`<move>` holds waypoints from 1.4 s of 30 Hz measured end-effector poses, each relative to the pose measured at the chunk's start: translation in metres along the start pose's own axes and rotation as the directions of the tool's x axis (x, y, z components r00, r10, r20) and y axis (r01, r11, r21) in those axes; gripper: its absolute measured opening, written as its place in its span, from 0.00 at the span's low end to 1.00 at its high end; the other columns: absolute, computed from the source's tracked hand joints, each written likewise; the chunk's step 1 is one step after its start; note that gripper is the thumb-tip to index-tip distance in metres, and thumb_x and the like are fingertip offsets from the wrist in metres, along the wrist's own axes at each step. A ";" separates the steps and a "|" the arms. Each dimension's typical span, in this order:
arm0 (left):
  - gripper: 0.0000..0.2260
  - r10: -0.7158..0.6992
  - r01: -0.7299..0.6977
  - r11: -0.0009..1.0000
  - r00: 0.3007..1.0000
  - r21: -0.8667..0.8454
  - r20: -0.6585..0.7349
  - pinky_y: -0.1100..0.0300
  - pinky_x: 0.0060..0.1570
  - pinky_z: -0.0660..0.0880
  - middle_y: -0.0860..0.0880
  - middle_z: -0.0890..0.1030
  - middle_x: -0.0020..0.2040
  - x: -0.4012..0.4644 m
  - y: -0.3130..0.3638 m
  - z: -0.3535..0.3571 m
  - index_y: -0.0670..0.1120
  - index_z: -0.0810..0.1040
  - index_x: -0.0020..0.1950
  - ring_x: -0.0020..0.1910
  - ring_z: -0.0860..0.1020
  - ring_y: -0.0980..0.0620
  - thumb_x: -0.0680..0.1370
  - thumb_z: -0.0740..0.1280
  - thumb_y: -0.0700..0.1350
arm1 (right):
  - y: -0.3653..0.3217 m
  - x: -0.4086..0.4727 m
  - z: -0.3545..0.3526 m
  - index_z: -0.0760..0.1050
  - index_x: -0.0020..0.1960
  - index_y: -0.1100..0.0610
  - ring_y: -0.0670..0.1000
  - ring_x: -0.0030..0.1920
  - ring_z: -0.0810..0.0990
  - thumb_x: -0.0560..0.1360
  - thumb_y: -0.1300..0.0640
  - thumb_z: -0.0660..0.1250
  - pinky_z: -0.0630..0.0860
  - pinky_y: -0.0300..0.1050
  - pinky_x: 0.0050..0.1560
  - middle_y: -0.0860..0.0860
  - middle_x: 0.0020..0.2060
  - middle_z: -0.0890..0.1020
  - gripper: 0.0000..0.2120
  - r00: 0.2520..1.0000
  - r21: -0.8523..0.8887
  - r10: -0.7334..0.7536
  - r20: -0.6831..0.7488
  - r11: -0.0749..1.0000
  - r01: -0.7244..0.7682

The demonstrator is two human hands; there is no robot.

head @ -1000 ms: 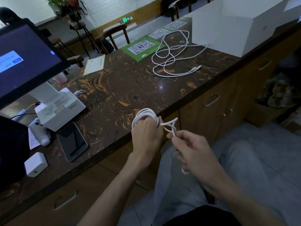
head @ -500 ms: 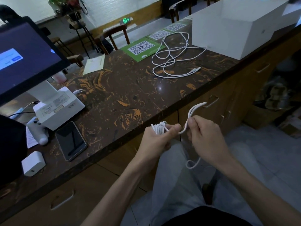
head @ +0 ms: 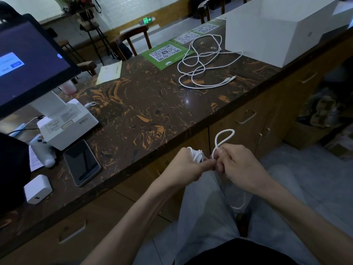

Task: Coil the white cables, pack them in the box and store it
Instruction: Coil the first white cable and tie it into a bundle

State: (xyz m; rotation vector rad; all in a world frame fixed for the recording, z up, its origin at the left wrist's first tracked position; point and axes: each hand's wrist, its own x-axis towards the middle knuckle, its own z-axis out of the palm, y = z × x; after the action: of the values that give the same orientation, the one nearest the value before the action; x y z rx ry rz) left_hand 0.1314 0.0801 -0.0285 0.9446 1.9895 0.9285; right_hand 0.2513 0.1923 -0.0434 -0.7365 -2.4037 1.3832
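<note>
While both hands work below the surface [head: 152,111] edge: left hand [head: 188,167] grips a coiled white cable [head: 197,155]; right hand [head: 236,165] pinches its free loop, standing upright above the fingers. Second white cable [head: 202,67], uncoiled, lies on the surface just beside the open white box [head: 277,35]

The counter [head: 145,111] looks like polished stone, dark with orange veining, glossy enough to catch a light spot. On it, right of that shine, sits a matt white cardboard box [head: 275,37]. The loose cable [head: 202,66] just left of the box is smooth white plastic. Drawer fronts under the counter look like wood with metal handles [head: 246,117].
</note>
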 end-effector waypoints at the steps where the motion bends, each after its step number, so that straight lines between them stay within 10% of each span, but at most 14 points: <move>1: 0.11 -0.010 0.010 0.996 1.000 -0.093 0.003 0.67 0.24 0.64 0.51 0.73 0.26 0.000 0.001 -0.002 0.41 0.81 0.38 0.24 0.68 0.57 0.77 0.71 0.44 | 0.002 0.000 -0.001 0.78 0.41 0.55 0.40 0.26 0.76 0.84 0.59 0.56 0.69 0.30 0.29 0.47 0.27 0.78 0.17 1.000 0.090 0.011 -0.012 0.996 -0.009; 3: 0.11 -0.004 0.001 0.998 0.999 -0.062 -0.044 0.63 0.25 0.66 0.46 0.75 0.30 0.002 0.000 -0.003 0.39 0.81 0.39 0.27 0.70 0.52 0.77 0.71 0.45 | 0.005 -0.001 -0.004 0.80 0.44 0.56 0.41 0.26 0.76 0.84 0.57 0.56 0.70 0.32 0.27 0.47 0.27 0.78 0.16 0.998 0.061 0.050 -0.025 0.997 -0.048; 6: 0.14 0.112 -0.032 0.907 0.979 0.421 -0.168 0.62 0.24 0.68 0.47 0.76 0.30 0.009 -0.010 0.000 0.44 0.77 0.35 0.26 0.72 0.50 0.79 0.67 0.47 | 0.003 -0.003 -0.007 0.78 0.55 0.55 0.48 0.38 0.80 0.84 0.55 0.56 0.80 0.42 0.39 0.49 0.38 0.78 0.13 0.986 -0.460 0.109 0.124 0.887 -0.040; 10: 0.13 0.252 -0.372 0.736 0.926 0.566 0.282 0.59 0.29 0.66 0.46 0.74 0.32 0.003 -0.003 -0.008 0.44 0.73 0.36 0.29 0.71 0.51 0.80 0.64 0.44 | -0.026 0.011 -0.028 0.72 0.48 0.49 0.47 0.40 0.77 0.83 0.49 0.58 0.74 0.42 0.41 0.47 0.39 0.73 0.08 0.951 -0.626 0.022 0.307 0.758 0.184; 13: 0.10 0.389 -0.498 0.847 0.819 0.186 0.422 0.48 0.33 0.72 0.39 0.76 0.35 -0.012 0.013 -0.023 0.36 0.76 0.44 0.32 0.74 0.43 0.82 0.62 0.39 | -0.011 0.049 -0.068 0.78 0.43 0.49 0.44 0.36 0.77 0.80 0.51 0.64 0.71 0.37 0.37 0.46 0.34 0.78 0.09 0.830 -0.287 -0.153 0.537 0.892 0.350; 15: 0.10 0.459 -0.477 0.879 0.831 -0.021 0.314 0.49 0.30 0.73 0.37 0.76 0.34 -0.019 0.023 -0.030 0.35 0.77 0.44 0.30 0.75 0.41 0.82 0.62 0.38 | 0.013 0.061 -0.068 0.80 0.45 0.54 0.47 0.30 0.71 0.80 0.53 0.66 0.66 0.39 0.31 0.50 0.30 0.74 0.08 0.746 0.194 -0.215 0.630 0.974 0.117; 18: 0.10 0.439 -0.410 0.896 0.878 -0.170 0.193 0.65 0.26 0.65 0.54 0.73 0.28 -0.013 0.025 -0.038 0.34 0.77 0.42 0.26 0.70 0.58 0.82 0.62 0.36 | 0.040 0.065 -0.031 0.74 0.44 0.58 0.45 0.28 0.66 0.76 0.48 0.70 0.62 0.37 0.29 0.48 0.29 0.70 0.14 0.747 0.637 -0.254 0.615 0.718 -0.280; 22: 0.10 0.351 -0.211 0.911 0.848 -0.354 0.397 0.61 0.22 0.56 0.55 0.69 0.25 -0.002 0.010 -0.061 0.36 0.75 0.40 0.21 0.63 0.59 0.81 0.63 0.38 | 0.039 0.049 0.002 0.78 0.44 0.57 0.53 0.34 0.74 0.80 0.54 0.62 0.72 0.39 0.36 0.50 0.44 0.80 0.10 0.943 0.499 -0.295 0.156 0.847 0.183; 25: 0.11 0.326 -0.086 0.901 0.781 -0.425 0.533 0.68 0.21 0.58 0.51 0.63 0.23 -0.001 -0.003 -0.072 0.39 0.75 0.38 0.20 0.61 0.60 0.78 0.67 0.43 | 0.015 0.034 -0.007 0.79 0.48 0.65 0.51 0.46 0.84 0.82 0.62 0.58 0.77 0.37 0.47 0.56 0.51 0.84 0.12 0.925 0.481 -0.378 -0.025 0.807 0.342; 30: 0.11 0.484 -0.085 0.811 0.654 -0.578 0.582 0.58 0.21 0.52 0.52 0.63 0.23 -0.001 0.000 -0.070 0.44 0.77 0.39 0.21 0.60 0.57 0.80 0.67 0.48 | 0.012 0.042 -0.023 0.71 0.45 0.66 0.45 0.22 0.76 0.82 0.60 0.58 0.72 0.35 0.22 0.61 0.27 0.74 0.11 0.786 0.776 -0.379 0.489 0.600 -0.193; 33: 0.11 0.522 -0.201 0.762 0.753 -0.615 0.401 0.59 0.21 0.51 0.54 0.62 0.23 0.005 0.008 -0.067 0.42 0.75 0.40 0.19 0.58 0.57 0.81 0.65 0.46 | 0.017 0.044 -0.002 0.71 0.50 0.62 0.42 0.19 0.71 0.81 0.58 0.62 0.67 0.32 0.15 0.57 0.30 0.76 0.06 0.649 0.736 -0.349 0.676 0.268 -0.622; 36: 0.12 0.364 -0.222 0.751 0.925 -0.622 0.108 0.57 0.24 0.47 0.54 0.63 0.22 0.018 0.001 -0.065 0.40 0.73 0.39 0.19 0.58 0.58 0.81 0.62 0.42 | 0.015 0.029 0.021 0.73 0.50 0.59 0.42 0.21 0.69 0.82 0.57 0.58 0.65 0.29 0.16 0.52 0.37 0.74 0.07 0.668 0.689 -0.167 0.725 0.144 -0.711; 39: 0.13 0.220 -0.259 0.876 0.965 -0.407 -0.139 0.63 0.22 0.56 0.53 0.66 0.24 0.025 -0.013 -0.061 0.43 0.74 0.37 0.22 0.62 0.57 0.82 0.63 0.41 | 0.006 0.008 0.031 0.74 0.47 0.57 0.42 0.23 0.64 0.83 0.53 0.58 0.60 0.33 0.20 0.49 0.32 0.69 0.11 0.738 0.644 -0.028 0.675 0.510 -0.570; 42: 0.14 0.234 -0.227 0.972 0.949 0.055 -0.211 0.62 0.23 0.64 0.48 0.71 0.26 0.024 -0.024 -0.055 0.44 0.77 0.35 0.24 0.68 0.52 0.81 0.65 0.42 | -0.003 0.001 0.023 0.78 0.46 0.55 0.45 0.27 0.67 0.83 0.49 0.56 0.64 0.38 0.26 0.46 0.28 0.70 0.16 0.924 0.378 -0.037 0.380 0.918 -0.119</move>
State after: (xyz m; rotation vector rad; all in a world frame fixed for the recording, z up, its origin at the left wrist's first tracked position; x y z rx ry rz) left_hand 0.0673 0.0730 -0.0293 1.1546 2.1087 1.1766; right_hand 0.2392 0.1747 -0.0528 -0.4438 -2.2520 2.1140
